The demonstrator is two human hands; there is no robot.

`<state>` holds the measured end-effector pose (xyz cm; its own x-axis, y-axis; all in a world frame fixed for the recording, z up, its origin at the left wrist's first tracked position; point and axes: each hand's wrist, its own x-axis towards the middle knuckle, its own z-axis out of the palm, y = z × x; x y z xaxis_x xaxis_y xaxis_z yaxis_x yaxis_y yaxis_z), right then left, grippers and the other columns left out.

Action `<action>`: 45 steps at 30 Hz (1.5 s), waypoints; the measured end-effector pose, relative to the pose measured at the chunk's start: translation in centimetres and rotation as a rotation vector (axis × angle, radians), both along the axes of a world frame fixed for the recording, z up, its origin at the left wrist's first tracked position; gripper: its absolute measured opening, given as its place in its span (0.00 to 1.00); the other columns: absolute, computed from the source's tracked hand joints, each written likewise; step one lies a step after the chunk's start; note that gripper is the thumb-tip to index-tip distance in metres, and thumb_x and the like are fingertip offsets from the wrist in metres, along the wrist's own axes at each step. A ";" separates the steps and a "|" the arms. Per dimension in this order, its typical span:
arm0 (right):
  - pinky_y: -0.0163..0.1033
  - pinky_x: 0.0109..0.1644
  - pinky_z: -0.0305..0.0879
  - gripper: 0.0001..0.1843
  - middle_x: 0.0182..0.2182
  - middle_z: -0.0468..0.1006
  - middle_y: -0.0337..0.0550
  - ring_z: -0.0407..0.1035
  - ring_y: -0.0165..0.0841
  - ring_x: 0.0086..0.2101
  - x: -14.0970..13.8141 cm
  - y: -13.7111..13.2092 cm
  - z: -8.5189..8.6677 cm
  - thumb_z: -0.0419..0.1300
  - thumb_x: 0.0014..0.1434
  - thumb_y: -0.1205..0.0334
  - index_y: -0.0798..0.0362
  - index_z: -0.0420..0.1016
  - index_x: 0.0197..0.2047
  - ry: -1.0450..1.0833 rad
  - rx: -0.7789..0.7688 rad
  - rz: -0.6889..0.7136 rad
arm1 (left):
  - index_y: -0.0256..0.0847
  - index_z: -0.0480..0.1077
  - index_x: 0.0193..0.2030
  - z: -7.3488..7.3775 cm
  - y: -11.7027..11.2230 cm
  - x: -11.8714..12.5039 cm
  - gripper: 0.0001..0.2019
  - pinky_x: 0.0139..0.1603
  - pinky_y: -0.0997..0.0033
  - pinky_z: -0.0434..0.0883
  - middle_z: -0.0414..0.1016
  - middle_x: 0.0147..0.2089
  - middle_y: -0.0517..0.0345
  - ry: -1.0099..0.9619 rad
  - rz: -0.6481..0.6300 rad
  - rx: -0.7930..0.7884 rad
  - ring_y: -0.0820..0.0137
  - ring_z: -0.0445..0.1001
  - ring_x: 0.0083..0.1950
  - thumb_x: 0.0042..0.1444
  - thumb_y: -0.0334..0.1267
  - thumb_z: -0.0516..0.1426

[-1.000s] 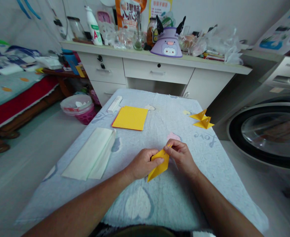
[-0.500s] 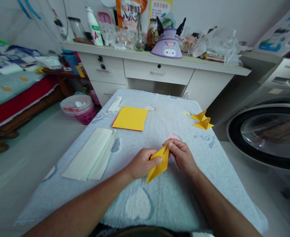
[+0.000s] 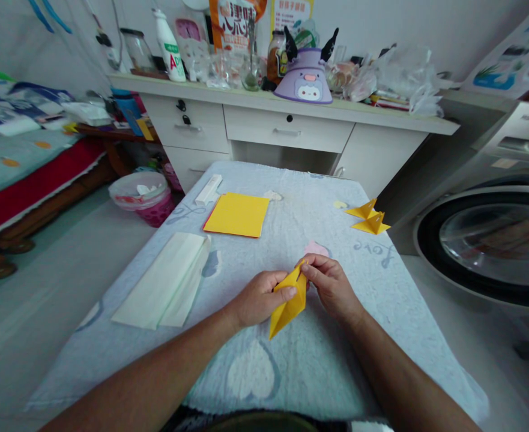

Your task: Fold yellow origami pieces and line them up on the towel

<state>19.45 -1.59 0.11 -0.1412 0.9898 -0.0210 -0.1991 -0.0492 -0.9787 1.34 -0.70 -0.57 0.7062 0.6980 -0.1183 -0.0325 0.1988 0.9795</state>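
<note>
A folded yellow paper piece (image 3: 287,307) is held just above the cloth-covered table (image 3: 318,366), its point aimed down and to the left. My left hand (image 3: 259,297) grips its left side with thumb on top. My right hand (image 3: 331,285) pinches its upper tip between thumb and fingers. Both hands are closed on the paper.
A stack of yellow square sheets (image 3: 238,214) lies at the table's far middle, a white box (image 3: 209,190) beside it. Two finished yellow folds (image 3: 370,218) sit far right. A white folded sheet (image 3: 167,287) lies left. A washing machine (image 3: 484,240) stands right, a desk (image 3: 286,123) behind, a pink bin (image 3: 142,197) left.
The paper's upper tip has been pinched narrower and its lower point has shifted slightly down. Both hands stay in nearly the same place.
</note>
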 end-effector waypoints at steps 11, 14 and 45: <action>0.32 0.27 0.56 0.13 0.20 0.70 0.35 0.60 0.25 0.22 -0.4 -0.1 0.4 0.68 0.52 0.53 0.54 0.74 0.27 -0.006 0.020 -0.040 | 0.36 0.69 0.36 0.2 -0.3 -0.1 0.17 0.27 0.77 0.57 0.63 0.28 0.63 0.183 0.044 0.240 0.75 0.61 0.29 0.60 0.50 0.54; 0.32 0.27 0.54 0.14 0.20 0.69 0.34 0.59 0.25 0.22 -0.6 -0.2 0.3 0.68 0.52 0.53 0.53 0.73 0.26 -0.020 0.037 -0.083 | 0.36 0.69 0.33 0.2 -0.3 0.0 0.18 0.27 0.76 0.56 0.63 0.27 0.63 0.268 0.078 0.337 0.74 0.62 0.29 0.61 0.51 0.53; 0.34 0.30 0.58 0.12 0.21 0.68 0.35 0.60 0.27 0.24 0.9 0.7 0.8 0.65 0.55 0.54 0.52 0.72 0.26 -0.006 0.059 -0.215 | 0.37 0.67 0.29 -0.1 -0.5 0.3 0.17 0.25 0.77 0.56 0.64 0.25 0.63 0.257 0.103 0.234 0.74 0.62 0.26 0.60 0.49 0.53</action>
